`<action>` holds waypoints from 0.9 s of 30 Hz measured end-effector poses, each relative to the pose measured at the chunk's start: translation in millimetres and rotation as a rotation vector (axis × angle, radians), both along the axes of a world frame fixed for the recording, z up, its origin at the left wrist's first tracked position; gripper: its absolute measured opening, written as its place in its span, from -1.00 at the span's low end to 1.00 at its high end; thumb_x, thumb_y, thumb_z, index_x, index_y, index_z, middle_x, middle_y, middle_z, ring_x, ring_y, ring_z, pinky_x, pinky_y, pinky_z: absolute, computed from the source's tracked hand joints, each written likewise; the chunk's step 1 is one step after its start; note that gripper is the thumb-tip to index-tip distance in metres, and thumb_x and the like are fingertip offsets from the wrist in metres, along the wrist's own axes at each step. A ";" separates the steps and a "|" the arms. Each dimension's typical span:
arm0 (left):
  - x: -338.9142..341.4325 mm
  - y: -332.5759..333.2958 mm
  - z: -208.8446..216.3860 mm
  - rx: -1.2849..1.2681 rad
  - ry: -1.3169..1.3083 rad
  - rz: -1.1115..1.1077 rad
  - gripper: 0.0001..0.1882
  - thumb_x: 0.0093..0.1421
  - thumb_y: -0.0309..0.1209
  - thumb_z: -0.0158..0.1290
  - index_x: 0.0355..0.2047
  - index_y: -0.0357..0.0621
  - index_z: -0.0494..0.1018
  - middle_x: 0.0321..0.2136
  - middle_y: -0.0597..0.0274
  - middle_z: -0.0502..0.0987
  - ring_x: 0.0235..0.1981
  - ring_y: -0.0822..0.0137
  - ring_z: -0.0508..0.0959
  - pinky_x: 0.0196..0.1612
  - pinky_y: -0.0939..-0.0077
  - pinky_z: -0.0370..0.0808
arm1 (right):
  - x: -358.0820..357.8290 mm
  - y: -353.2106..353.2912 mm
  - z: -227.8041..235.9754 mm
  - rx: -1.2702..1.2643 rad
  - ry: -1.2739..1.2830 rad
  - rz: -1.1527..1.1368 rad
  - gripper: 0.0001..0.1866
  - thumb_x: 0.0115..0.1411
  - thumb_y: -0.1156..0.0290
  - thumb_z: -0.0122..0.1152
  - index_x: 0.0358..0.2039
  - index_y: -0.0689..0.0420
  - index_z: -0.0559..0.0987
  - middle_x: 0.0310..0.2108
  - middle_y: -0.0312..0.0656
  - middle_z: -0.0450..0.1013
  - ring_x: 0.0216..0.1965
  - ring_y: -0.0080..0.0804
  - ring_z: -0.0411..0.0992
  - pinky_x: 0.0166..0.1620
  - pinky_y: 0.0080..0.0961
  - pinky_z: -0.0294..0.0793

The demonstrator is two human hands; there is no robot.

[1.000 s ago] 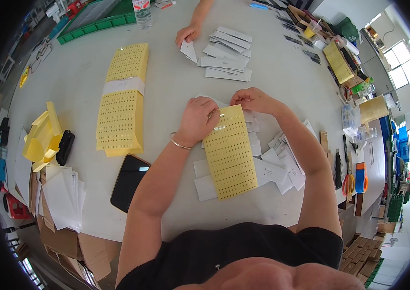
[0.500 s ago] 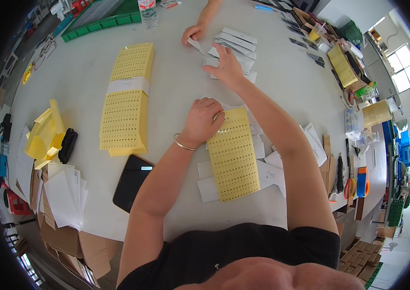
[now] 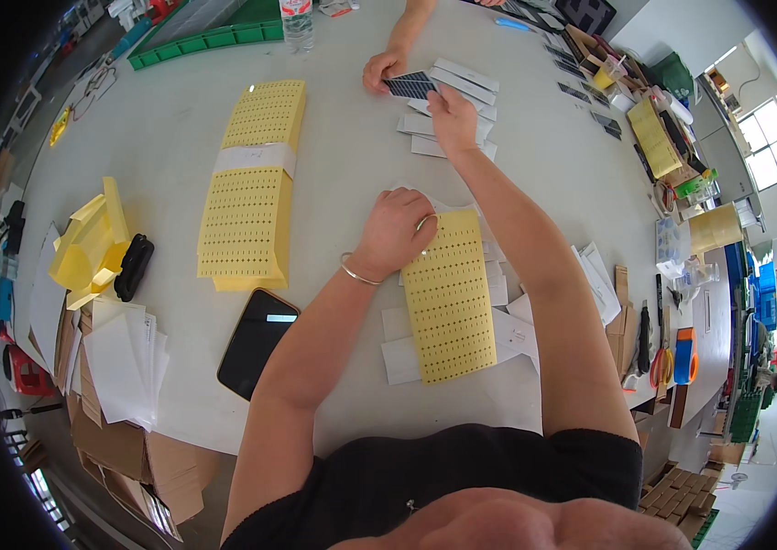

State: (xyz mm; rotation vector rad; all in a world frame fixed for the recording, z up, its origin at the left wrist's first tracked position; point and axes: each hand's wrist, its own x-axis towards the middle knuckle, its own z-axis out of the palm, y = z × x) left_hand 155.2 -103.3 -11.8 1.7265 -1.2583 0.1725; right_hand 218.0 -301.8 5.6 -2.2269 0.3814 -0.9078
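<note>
My right hand [image 3: 454,119] pinches the right end of a small flat dark piece with a fine grid pattern [image 3: 410,85]. Another person's hand [image 3: 385,70] touches its left end. Just beyond and beneath lie several white paper strips or packets [image 3: 464,82], partly fanned. My left hand [image 3: 395,231], with a ring and a bracelet, rests with curled fingers at the upper left corner of a yellow perforated sheet [image 3: 450,298]. What its fingers hold, if anything, is hidden. White papers [image 3: 399,360] lie under that sheet.
A long yellow perforated stack with a white band [image 3: 246,220] lies to the left, near a black phone [image 3: 256,346]. Further left are a yellow folded box [image 3: 91,252] and white sheets [image 3: 121,362]. A bottle [image 3: 297,26] and green tray [image 3: 210,38] stand far off; orange-blue tape [image 3: 685,356] sits right.
My right hand was open over the white strips; now it grips the dark patterned piece at the other person's hand, where a white piece was held. My left hand stays at the yellow sheet.
</note>
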 end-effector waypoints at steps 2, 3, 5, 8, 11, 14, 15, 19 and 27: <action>0.5 -1.0 0.0 0.010 0.000 -0.003 -0.94 -0.01 -0.46 0.01 -0.57 -0.17 0.42 -0.50 0.27 0.48 -0.40 0.21 0.44 -0.25 0.32 0.34 | -9.9 -11.8 0.9 0.242 -0.043 -0.021 -0.74 0.19 0.38 0.12 -0.15 0.24 0.51 -0.44 -0.17 0.48 -0.40 -0.42 0.49 -0.33 -0.49 0.46; 1.5 -1.2 -0.8 0.009 0.002 -0.002 -0.94 0.00 -0.46 0.01 -0.57 -0.16 0.42 -0.51 0.27 0.48 -0.40 0.21 0.44 -0.25 0.31 0.34 | -18.0 -15.3 1.9 0.517 -0.115 0.024 -0.76 0.21 0.39 0.10 -0.18 0.27 0.51 -0.44 -0.20 0.47 -0.39 -0.48 0.48 -0.33 -0.52 0.47; 2.3 -1.6 -1.5 0.008 0.003 -0.011 -0.94 0.00 -0.46 0.01 -0.57 -0.16 0.42 -0.51 0.26 0.48 -0.40 0.20 0.44 -0.25 0.31 0.34 | -38.8 -19.6 5.6 0.850 -0.204 0.108 -0.84 0.24 0.40 0.07 -0.25 0.22 0.50 -0.41 -0.25 0.48 -0.38 -0.48 0.48 -0.30 -0.54 0.49; 2.0 -0.3 0.5 -0.013 0.009 -0.006 -0.94 -0.01 -0.46 0.01 -0.57 -0.16 0.42 -0.51 0.25 0.47 -0.41 0.19 0.44 -0.25 0.30 0.34 | -71.9 -22.5 10.5 1.057 -0.265 0.203 -0.88 0.22 0.42 0.09 -0.33 0.21 0.47 -0.42 -0.22 0.49 -0.46 -0.49 0.48 -0.35 -0.57 0.49; 1.1 -0.5 1.2 -0.010 0.002 -0.017 -0.94 0.00 -0.47 0.02 -0.56 -0.17 0.42 -0.52 0.24 0.47 -0.42 0.18 0.44 -0.26 0.29 0.35 | -105.7 -18.0 19.6 1.125 -0.263 0.266 -0.88 0.25 0.40 0.06 -0.30 0.19 0.46 -0.41 -0.24 0.48 -0.41 -0.48 0.47 -0.28 -0.54 0.49; 0.0 -3.9 -2.8 -0.014 0.007 -0.027 -0.94 0.00 -0.47 0.02 -0.56 -0.17 0.41 -0.53 0.23 0.46 -0.42 0.17 0.44 -0.27 0.30 0.35 | -134.0 -17.6 23.0 1.194 -0.266 0.307 -0.87 0.27 0.39 0.03 -0.30 0.18 0.46 -0.40 -0.23 0.48 -0.39 -0.47 0.47 -0.25 -0.52 0.48; -1.1 -2.8 -2.4 -0.014 0.001 -0.017 -0.95 0.00 -0.47 0.02 -0.56 -0.17 0.41 -0.53 0.23 0.46 -0.42 0.17 0.44 -0.27 0.30 0.35 | -142.6 -15.8 26.3 1.218 -0.262 0.337 -0.88 0.28 0.40 0.02 -0.30 0.18 0.46 -0.39 -0.23 0.49 -0.38 -0.47 0.47 -0.24 -0.52 0.48; -3.4 -0.8 0.4 -0.011 -0.002 -0.007 -0.95 0.00 -0.47 0.04 -0.54 -0.17 0.42 -0.53 0.23 0.46 -0.42 0.18 0.45 -0.26 0.31 0.35 | -170.5 -4.8 36.5 1.257 -0.286 0.340 -0.88 0.28 0.40 0.00 -0.29 0.17 0.46 -0.38 -0.22 0.49 -0.38 -0.47 0.47 -0.24 -0.51 0.48; -0.1 -2.1 -0.2 0.032 -0.047 0.032 -0.94 0.01 -0.47 0.05 -0.46 -0.14 0.45 -0.48 0.25 0.49 -0.38 0.21 0.47 -0.23 0.30 0.34 | -202.8 9.3 43.8 1.357 -0.346 0.389 -0.87 0.29 0.39 -0.02 -0.27 0.17 0.45 -0.36 -0.21 0.48 -0.36 -0.44 0.48 -0.23 -0.50 0.49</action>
